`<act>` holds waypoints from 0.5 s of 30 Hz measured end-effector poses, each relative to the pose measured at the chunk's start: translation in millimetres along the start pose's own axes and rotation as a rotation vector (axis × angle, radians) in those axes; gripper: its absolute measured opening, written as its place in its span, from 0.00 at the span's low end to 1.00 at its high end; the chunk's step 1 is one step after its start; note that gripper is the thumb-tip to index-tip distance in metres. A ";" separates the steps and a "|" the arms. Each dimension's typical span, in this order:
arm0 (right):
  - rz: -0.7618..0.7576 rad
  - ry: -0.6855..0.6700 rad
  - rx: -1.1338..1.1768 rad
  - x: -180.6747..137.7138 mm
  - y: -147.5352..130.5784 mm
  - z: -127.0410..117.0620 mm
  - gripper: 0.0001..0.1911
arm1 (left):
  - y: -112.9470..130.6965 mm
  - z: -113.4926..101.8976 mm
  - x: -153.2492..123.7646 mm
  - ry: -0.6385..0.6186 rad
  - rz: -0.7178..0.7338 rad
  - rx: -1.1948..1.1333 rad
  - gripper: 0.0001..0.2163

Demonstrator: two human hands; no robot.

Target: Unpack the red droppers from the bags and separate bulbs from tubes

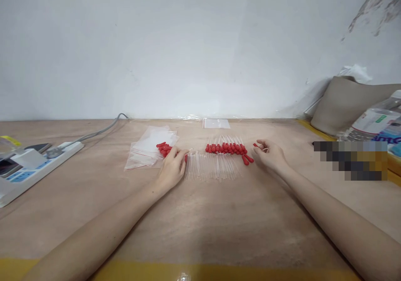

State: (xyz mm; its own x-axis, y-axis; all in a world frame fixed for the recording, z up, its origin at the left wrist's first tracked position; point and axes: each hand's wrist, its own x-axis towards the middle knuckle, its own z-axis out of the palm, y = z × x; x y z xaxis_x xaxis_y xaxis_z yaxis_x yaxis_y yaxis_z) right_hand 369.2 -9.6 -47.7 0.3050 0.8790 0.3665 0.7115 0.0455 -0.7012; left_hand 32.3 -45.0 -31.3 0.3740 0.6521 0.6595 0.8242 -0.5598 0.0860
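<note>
My left hand point(173, 166) is closed, fingers bent together. A red rubber bulb point(186, 158) shows at its fingertips, partly hidden by them. Behind that hand lies a small heap of red bulbs point(163, 148) on clear zip bags point(147, 147). Just right of my left hand, thin clear tubes point(216, 166) lie side by side. Across their far ends runs a row of red bulbs point(227, 148), with more clear tubes point(230, 139) pointing away behind it. To the right, my right hand point(272, 153) pinches a small red rubber bulb point(255, 145) between thumb and fingers.
At the left is a white power strip point(70, 148) with a grey cable point(106, 127) and a phone point(9, 168). By the wall lies a flat clear bag point(216, 123). A beige container point(347, 105) and plastic packaging point(372, 120) stand at the right.
</note>
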 end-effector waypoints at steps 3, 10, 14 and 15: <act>0.066 -0.047 -0.010 3.7 4.0 0.6 0.19 | 2.5 4.1 -1.0 0.001 0.012 0.033 0.10; 0.108 -0.222 -0.062 -1.9 -5.5 -3.4 0.11 | 3.8 11.8 -5.6 -0.025 0.042 -0.066 0.08; 0.091 -0.255 -0.078 -2.9 -7.9 -4.9 0.11 | 6.2 13.5 -8.3 -0.039 0.056 -0.119 0.09; 0.084 -0.263 -0.080 -3.1 -8.6 -5.5 0.11 | 6.8 13.1 -8.6 -0.048 0.061 -0.124 0.11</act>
State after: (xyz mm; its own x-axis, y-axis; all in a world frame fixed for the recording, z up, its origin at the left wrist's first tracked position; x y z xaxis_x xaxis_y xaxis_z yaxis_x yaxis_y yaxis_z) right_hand 365.6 -15.3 -39.5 0.1974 0.9716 0.1302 0.7415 -0.0611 -0.6682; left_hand 40.2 -47.7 -46.1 0.4440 0.6374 0.6298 0.7419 -0.6556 0.1405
